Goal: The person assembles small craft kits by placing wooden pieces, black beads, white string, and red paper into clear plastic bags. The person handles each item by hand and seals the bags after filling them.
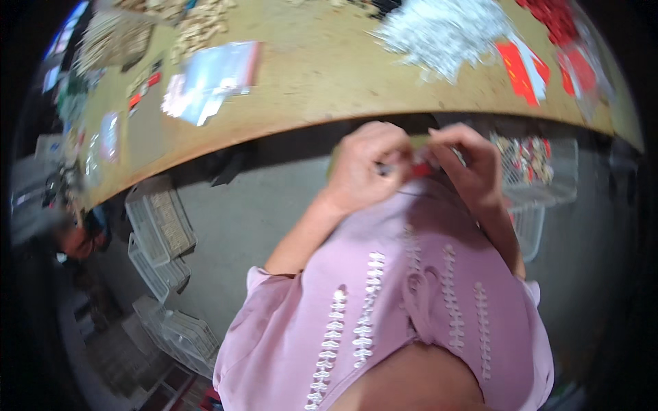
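Pinching a small red piece (pixel 421 169), apparently, with curled fingers, between left hand (pixel 369 163) and right hand (pixel 471 161), before the pink top (pixel 370 229), near the table (pixel 308 79); too blurred to tell exact grip. Could drop to the floor (pixel 267 205) from a loose pinch. Counted: two hands, one red piece, one white heap (pixel 445 34), two baskets (pixel 566 171) at right.

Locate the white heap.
In the head view, the white heap lies on the table, upper right of centre, just left of the orange-red pieces.
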Demonstrator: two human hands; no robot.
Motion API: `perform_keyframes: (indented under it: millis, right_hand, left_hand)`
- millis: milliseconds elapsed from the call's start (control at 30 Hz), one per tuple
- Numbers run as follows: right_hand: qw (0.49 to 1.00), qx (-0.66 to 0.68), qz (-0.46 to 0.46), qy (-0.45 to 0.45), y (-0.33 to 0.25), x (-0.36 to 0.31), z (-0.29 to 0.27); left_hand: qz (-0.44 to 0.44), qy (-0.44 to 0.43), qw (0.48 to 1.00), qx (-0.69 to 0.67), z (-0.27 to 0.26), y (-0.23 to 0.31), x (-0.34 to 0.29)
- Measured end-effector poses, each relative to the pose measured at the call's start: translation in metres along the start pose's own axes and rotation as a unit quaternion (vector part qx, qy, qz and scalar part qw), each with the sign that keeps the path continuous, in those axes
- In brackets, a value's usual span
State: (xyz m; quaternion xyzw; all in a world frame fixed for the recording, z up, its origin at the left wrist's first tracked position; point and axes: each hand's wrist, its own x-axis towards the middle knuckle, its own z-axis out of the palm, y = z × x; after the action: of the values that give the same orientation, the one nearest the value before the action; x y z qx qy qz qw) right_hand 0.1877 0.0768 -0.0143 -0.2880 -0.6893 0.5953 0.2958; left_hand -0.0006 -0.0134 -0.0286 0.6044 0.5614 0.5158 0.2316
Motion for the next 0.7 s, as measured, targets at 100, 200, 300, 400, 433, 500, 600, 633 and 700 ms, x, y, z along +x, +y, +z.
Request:
perform_keyframes:
  millis: [100, 200, 300, 400, 433, 500, 600, 633, 700]
  right_hand:
    - [0.995, 0.088, 0.038, -0.005, 0.002, 0.002, -0.009]
    - [0.994, 0.087, 0.065, -0.007, 0.005, -0.001, -0.023]
    - [0.974, 0.183, 0.095, 0.09, -0.009, -0.007, -0.034]
    - [0.976, -0.059, 0.036, 0.206, 0.018, -0.02, -0.108]
    - [0.965, -0.098, 0.017, 0.241, 0.027, -0.03, -0.143]
    - [0.945, -0.181, 0.031, 0.269, 0.042, -0.051, -0.215]
    - [0.792, -0.53, 0.042, 0.301, 0.049, -0.075, -0.266]
    - [0.742, -0.596, 0.045, 0.305, 0.051, -0.077, -0.269]
    - [0.796, -0.527, 0.032, 0.296, 0.06, -0.076, -0.261]
  left_hand:
    - [-0.042, -0.027, 0.999, -0.007, -0.012, 0.006, -0.002]
    - [-0.071, -0.037, 0.996, -0.038, -0.016, 0.009, -0.005]
    - [-0.072, -0.057, 0.995, -0.026, -0.02, 0.011, -0.002]
    - [-0.04, 0.011, 0.994, 0.102, -0.058, 0.003, 0.009]
    - [-0.061, 0.053, 0.987, 0.138, -0.078, 0.001, 0.014]
    - [-0.096, 0.158, 0.962, 0.199, -0.124, -0.017, 0.025]
    - [-0.086, 0.237, 0.877, 0.41, -0.201, -0.069, 0.028]
    - [-0.14, 0.228, 0.857, 0.44, -0.212, -0.072, 0.032]
    - [-0.212, 0.191, 0.887, 0.362, -0.229, -0.098, 0.027]
